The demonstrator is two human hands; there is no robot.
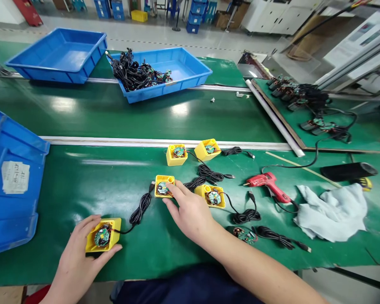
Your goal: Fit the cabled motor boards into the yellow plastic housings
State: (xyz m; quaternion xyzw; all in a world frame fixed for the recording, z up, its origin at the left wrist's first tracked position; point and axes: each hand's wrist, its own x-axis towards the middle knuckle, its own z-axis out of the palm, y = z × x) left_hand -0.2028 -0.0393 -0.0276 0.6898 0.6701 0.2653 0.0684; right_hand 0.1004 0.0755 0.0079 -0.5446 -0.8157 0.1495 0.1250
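In the head view, my left hand (77,255) is wrapped around a yellow plastic housing (117,239), thumb on the near side and fingers on the far side. The open top shows a round green circuit board (102,236), and a black USB cable (139,210) runs out to its right.

My right hand (191,211) is at a second yellow housing (157,193), up and to the right of my left hand. The index finger reaches over its open top and the thumb lies by its near edge; I cannot tell whether they pinch it.

Just beyond my right hand I see two more housings (172,161) (205,156), with another (221,202) beside it on the right, all with boards inside. Coiled cables (209,173) lie among them. A loose circuit board (245,235) sits right of my right wrist, and farther right are a red glue gun (267,181) and a crumpled pale cloth (332,211).

Well beyond both hands stand two blue trays (57,74) (177,86), the right one holding a heap of black cables and boards (131,74). A large blue bin (15,211) stands left of my left hand.
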